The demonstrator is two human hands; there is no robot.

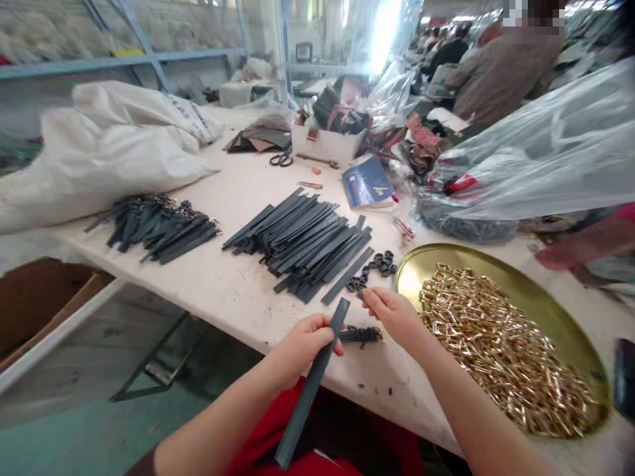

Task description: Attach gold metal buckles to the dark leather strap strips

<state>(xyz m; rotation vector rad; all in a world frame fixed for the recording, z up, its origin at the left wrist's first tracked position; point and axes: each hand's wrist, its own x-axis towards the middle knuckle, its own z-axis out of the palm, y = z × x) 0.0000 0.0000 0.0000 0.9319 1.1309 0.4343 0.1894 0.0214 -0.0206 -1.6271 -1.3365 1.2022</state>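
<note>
My left hand (306,345) is closed on a long dark strap (310,396), which slants from above the fingers down over my lap. Just behind those fingers lies a finished-looking strap piece with a buckle (362,335) on the table. My right hand (391,314) pinches a small dark loop (361,293), mostly covered by the fingertips. Several similar dark loops (381,263) lie beyond it, beside a single loose strap (347,276). A big pile of dark straps (302,241) spreads out ahead of both hands.
To the right stands a gold tray (414,258) heaped with gold buckles (501,337). Buckled straps (159,225) lie at left by white sacks (114,149). Farther back are scissors (282,159), a blue notebook (368,182), a white box (325,143) and plastic bags (540,145). A person (506,73) is beyond.
</note>
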